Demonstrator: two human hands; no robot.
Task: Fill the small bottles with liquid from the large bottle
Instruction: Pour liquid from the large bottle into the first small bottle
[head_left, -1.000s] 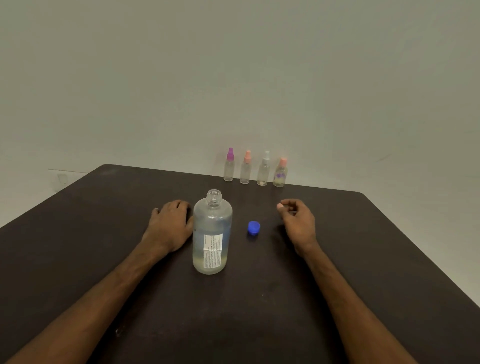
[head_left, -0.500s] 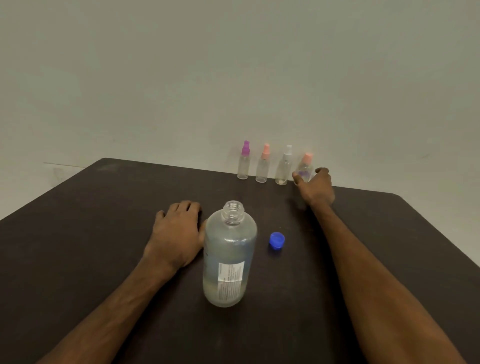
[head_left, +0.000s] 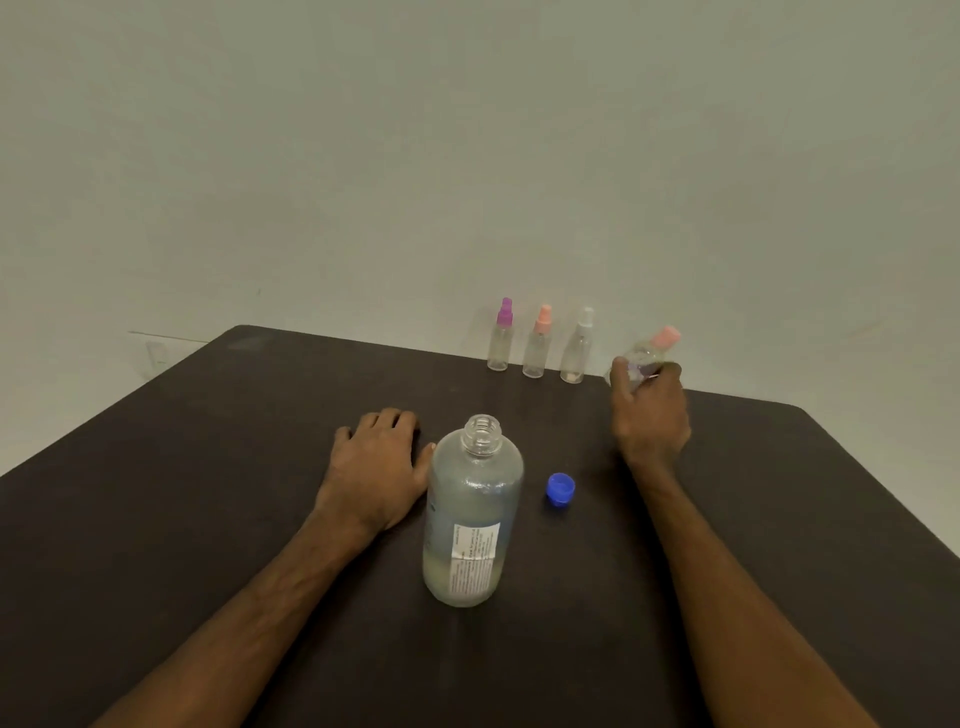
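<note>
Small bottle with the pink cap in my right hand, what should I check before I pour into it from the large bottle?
1. The large bottle is open: ok, neck bare, blue cap on the table beside it.
2. It stands upright with liquid: ok, level is low.
3. The right hand has a grip on the small bottle: ok, held tilted above the table.
4. Its pink cap is removed: not ok, it is on.
5. The left hand holds the large bottle: not ok, it rests flat beside it.
6. The small bottle is empty: cannot tell.

open table (head_left: 208, 467) at left, large bottle (head_left: 470, 519) and blue cap (head_left: 560, 488) mid-table, three small bottles (head_left: 537, 348) at back
</note>
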